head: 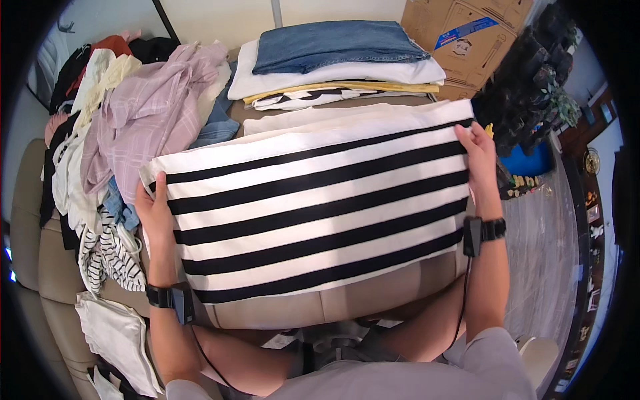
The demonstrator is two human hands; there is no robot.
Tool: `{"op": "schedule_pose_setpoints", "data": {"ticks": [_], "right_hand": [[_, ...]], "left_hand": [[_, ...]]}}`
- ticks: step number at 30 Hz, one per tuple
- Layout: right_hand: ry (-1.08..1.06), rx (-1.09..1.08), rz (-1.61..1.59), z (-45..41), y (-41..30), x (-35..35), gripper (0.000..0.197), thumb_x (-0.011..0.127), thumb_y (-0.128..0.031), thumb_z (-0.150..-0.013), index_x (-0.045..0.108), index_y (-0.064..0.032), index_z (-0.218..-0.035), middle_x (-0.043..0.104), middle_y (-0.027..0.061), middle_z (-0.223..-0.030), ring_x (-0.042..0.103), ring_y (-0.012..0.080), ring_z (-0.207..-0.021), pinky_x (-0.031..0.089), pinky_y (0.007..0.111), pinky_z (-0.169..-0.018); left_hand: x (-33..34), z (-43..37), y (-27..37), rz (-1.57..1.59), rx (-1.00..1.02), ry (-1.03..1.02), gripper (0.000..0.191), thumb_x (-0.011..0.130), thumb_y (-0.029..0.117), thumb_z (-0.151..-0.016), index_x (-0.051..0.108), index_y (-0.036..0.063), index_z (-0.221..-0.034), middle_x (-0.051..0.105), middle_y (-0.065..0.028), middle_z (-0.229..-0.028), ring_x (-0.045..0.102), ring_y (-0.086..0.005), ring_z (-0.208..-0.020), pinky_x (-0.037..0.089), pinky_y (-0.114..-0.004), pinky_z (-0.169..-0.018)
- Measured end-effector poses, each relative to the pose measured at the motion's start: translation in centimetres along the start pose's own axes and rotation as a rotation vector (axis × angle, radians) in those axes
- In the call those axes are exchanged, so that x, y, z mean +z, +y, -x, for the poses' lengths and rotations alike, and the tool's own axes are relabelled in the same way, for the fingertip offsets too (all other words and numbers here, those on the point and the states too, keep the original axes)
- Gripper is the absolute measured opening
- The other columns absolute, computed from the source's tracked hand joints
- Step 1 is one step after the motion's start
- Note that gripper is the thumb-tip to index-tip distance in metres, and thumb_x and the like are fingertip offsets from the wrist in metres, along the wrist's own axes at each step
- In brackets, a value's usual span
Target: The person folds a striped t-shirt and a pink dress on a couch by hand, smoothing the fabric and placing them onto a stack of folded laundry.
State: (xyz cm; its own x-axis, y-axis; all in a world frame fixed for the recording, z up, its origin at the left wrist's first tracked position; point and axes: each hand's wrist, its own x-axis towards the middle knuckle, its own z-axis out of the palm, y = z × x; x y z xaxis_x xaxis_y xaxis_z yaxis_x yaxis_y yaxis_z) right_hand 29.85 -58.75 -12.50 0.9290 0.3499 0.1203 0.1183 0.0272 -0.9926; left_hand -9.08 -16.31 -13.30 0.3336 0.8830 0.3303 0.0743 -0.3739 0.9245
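Observation:
A black-and-white striped cloth (pixel 320 200) is stretched out in front of me, its right end higher in view than its left. My left hand (pixel 155 210) grips its left edge near the upper corner, thumb on the front. At the upper right corner my right hand (pixel 478 155) pinches the other edge. The fingers behind the fabric are partly hidden. Beyond the cloth's top edge shows a pale folded cloth (pixel 310 119) on the couch.
Folded blue denim (pixel 340 45) tops a stack of folded clothes behind. A loose pile with a lilac plaid garment (pixel 145 100) lies at left on the couch (pixel 55 270). Folded white fabric (pixel 112 335) lies lower left. A cardboard box (pixel 465 45) stands at back right.

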Motion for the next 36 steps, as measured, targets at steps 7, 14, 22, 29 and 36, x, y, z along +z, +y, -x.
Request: {"op": "schedule_pose_setpoints", "data": {"ticks": [7, 14, 22, 29, 36], "right_hand": [[-0.027, 0.094, 0.360, -3.1, 6.5, 0.6, 0.025, 0.077, -0.022, -0.088, 0.060, -0.0049, -0.093, 0.056, -0.0036, -0.078, 0.049, 0.0079, -0.070, 0.040, 0.023, -0.063], [-0.063, 0.152, 0.193, -2.0, 5.3, 1.0, 0.048, 0.076, -0.007, -0.086, 0.053, -0.0030, -0.128, 0.066, 0.0048, -0.086, 0.062, 0.0126, -0.081, 0.050, 0.025, -0.071], [-0.051, -0.098, 0.054, -2.1, 4.3, 0.9, 0.035, 0.071, 0.001, -0.087, 0.059, -0.0065, -0.119, 0.053, -0.0078, -0.072, 0.046, 0.0011, -0.067, 0.035, 0.017, -0.061], [-0.084, -0.245, 0.375, -3.5, 8.4, -2.3, 0.031, 0.073, -0.001, -0.086, 0.059, -0.0051, -0.113, 0.047, -0.0092, -0.068, 0.040, 0.0010, -0.061, 0.030, 0.018, -0.056], [-0.239, -0.317, 0.378, -1.5, 7.6, -1.4, 0.047, 0.075, 0.002, -0.081, 0.055, -0.0065, -0.123, 0.042, -0.0059, -0.079, 0.040, 0.0061, -0.071, 0.037, 0.021, -0.064]], "left_hand": [[1.1, -0.3, -4.3, -0.332, 0.132, -0.196, 0.031, 0.067, 0.021, -0.094, 0.062, -0.0055, -0.111, 0.070, -0.0160, -0.099, 0.064, -0.0216, -0.091, 0.049, -0.033, -0.085], [0.4, 0.2, -5.8, -0.178, -0.057, -0.225, 0.033, 0.067, 0.018, -0.095, 0.063, -0.0079, -0.115, 0.071, -0.0132, -0.104, 0.065, -0.0180, -0.094, 0.049, -0.031, -0.086], [1.1, 0.6, -3.4, -0.127, 0.032, -0.039, 0.037, 0.066, 0.024, -0.096, 0.065, -0.0091, -0.112, 0.071, -0.0150, -0.104, 0.064, -0.0197, -0.094, 0.048, -0.034, -0.088], [2.5, -0.7, -8.1, -0.287, 0.197, -0.166, 0.048, 0.068, 0.023, -0.092, 0.056, -0.0080, -0.127, 0.066, -0.0221, -0.122, 0.062, -0.0301, -0.115, 0.043, -0.037, -0.101], [-0.6, 0.6, -4.4, 0.242, -0.336, -0.321, 0.041, 0.064, 0.020, -0.096, 0.059, -0.0054, -0.128, 0.068, -0.0115, -0.118, 0.064, -0.0183, -0.104, 0.048, -0.031, -0.092]]}}
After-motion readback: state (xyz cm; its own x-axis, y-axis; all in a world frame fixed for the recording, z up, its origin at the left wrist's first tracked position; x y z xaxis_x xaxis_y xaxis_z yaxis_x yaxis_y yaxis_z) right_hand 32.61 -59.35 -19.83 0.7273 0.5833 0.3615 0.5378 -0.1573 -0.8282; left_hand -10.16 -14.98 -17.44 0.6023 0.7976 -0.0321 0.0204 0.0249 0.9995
